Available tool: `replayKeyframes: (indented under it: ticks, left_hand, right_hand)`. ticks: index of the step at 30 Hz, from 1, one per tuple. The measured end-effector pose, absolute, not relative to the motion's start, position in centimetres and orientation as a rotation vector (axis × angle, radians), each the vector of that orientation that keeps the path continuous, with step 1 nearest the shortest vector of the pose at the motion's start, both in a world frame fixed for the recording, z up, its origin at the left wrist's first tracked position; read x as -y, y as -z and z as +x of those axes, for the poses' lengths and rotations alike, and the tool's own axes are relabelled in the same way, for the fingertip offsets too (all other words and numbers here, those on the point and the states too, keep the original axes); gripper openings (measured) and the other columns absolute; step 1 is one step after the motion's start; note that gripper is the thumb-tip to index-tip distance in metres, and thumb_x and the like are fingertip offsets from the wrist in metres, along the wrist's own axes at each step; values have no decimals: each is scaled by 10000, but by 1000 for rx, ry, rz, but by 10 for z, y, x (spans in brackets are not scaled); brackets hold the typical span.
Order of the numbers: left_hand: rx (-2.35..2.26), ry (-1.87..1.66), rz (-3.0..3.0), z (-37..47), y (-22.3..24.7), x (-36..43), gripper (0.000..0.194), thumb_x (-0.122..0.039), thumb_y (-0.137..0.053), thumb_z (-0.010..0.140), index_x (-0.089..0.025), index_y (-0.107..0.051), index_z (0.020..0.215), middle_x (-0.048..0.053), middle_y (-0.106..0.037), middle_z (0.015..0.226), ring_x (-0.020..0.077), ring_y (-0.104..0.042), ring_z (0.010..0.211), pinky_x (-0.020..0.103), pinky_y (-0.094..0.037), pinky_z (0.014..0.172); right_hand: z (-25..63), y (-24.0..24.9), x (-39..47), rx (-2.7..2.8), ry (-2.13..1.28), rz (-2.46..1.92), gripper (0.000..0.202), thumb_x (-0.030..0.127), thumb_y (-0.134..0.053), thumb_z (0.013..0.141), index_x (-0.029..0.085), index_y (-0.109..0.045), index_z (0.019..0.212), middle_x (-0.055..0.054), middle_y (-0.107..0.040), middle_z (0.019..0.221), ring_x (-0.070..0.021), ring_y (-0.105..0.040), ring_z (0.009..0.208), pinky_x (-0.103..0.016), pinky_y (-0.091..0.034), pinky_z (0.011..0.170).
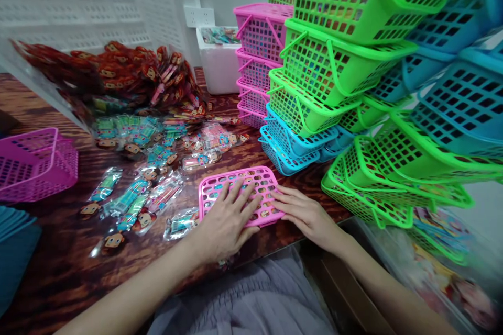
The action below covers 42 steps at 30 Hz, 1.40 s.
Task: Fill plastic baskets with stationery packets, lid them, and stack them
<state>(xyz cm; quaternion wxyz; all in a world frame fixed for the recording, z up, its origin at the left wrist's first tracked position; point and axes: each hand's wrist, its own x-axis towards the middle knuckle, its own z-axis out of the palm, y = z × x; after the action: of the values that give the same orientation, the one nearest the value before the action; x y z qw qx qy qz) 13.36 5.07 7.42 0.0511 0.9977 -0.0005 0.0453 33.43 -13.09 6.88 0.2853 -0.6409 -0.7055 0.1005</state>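
Note:
A pink basket lid (259, 175) with oval holes lies in front of me, near the table's front edge. Colourful items show through its holes; how deep the basket under it is, I cannot tell. My left hand (226, 220) rests flat across the lid, fingers spread. At the lid's right edge, my right hand (306, 214) lies with its fingers stretched out and touching the rim; its thumb is hidden. Left of the lid are clear-wrapped packets (129, 201) with cartoon-head figures, and one packet (182, 223) lies close beside it.
Stacked green baskets (338, 63), pink baskets (257, 57) and blue baskets (467, 99) rise at the right. A tipped white crate (78, 0) spills packets at the back left. An open magenta basket (58, 167) and a white box (218, 63) also stand on the table.

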Motion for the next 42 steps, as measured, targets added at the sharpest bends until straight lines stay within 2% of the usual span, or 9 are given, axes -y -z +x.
replayKeyframes:
  ticks: [3, 7, 14, 19, 24, 27, 31, 35, 42]
  left_hand:
    - [-2, -140, 3035, 133, -75, -51, 611, -475, -435, 1003, -171, -337, 1524, 167, -266, 1605, 414, -181, 1482, 629, -191, 1171]
    - [-4, -152, 3011, 132, -77, -52, 584, -475, -365, 1028, -180, -320, 1531, 147, -292, 1600, 391, -206, 1481, 610, -215, 1173]
    - [5, -196, 2976, 130, -76, -54, 590, -484, -349, 1032, -187, -295, 1539, 142, -280, 1606, 370, -201, 1488, 599, -210, 1181]
    - [1, -203, 2959, 129, -76, -54, 586, -480, -344, 1035, -192, -291, 1542, 134, -284, 1606, 360, -194, 1492, 592, -208, 1186]
    - [-1, -181, 2953, 130, -77, -54, 601, -500, -375, 1020, -195, -318, 1534, 139, -284, 1604, 372, -194, 1489, 600, -199, 1186]
    - [9, -201, 2942, 130, -75, -55, 604, -519, -421, 1000, -218, -355, 1519, 135, -273, 1609, 374, -201, 1487, 605, -190, 1186]
    - [9, -237, 2935, 130, -72, -55, 535, -498, -409, 1012, -260, -406, 1491, 109, -284, 1609, 357, -222, 1483, 597, -179, 1191]
    - [-1, -208, 2936, 129, -74, -54, 523, -492, -417, 1006, -282, -418, 1485, 95, -301, 1602, 369, -225, 1479, 603, -179, 1188]
    - [53, -222, 2929, 130, -74, -56, 535, -497, -432, 992, -272, -432, 1477, 104, -332, 1585, 371, -254, 1463, 603, -205, 1176]
  right_hand:
    - [324, -57, 138, 1745, -109, -1721, 445, 136, -540, 968, 253, -522, 1396, -83, -561, 1417, -243, -454, 1362, -465, -430, 1112]
    - [300, -32, 155, 1339, 278, -1782, 434, 106, -605, 916, 249, -555, 1323, -115, -607, 1230, -247, -592, 1118, -430, -517, 942]
    - [276, -12, 163, 1617, 109, -1855, 537, 220, -515, 989, 200, -362, 1503, -68, -614, 890, -199, -611, 768, -317, -521, 663]
    - [277, -17, 161, 1666, 94, -1857, 512, 249, -476, 1012, 189, -345, 1503, -70, -640, 909, -189, -632, 775, -300, -501, 682]
    - [275, -30, 152, 1619, -174, -1991, 359, 396, -426, 1032, 140, -547, 1252, -28, -657, 748, -175, -624, 638, -287, -433, 610]
    - [271, -40, 143, 1488, -458, -2128, 348, 460, -434, 1019, 165, -603, 1090, 5, -636, 658, -163, -583, 556, -284, -360, 566]
    - [269, -43, 137, 1384, -524, -2226, 311, 465, -488, 992, 190, -634, 1007, 4, -641, 651, -167, -568, 560, -286, -331, 577]
    - [274, -36, 143, 1345, -581, -2035, 233, 381, -503, 991, 208, -654, 954, 14, -642, 649, -149, -575, 555, -272, -375, 569]
    - [284, -27, 165, 1016, -253, -1777, 179, 304, -553, 961, 229, -712, 999, -27, -691, 794, -161, -649, 711, -276, -505, 655]
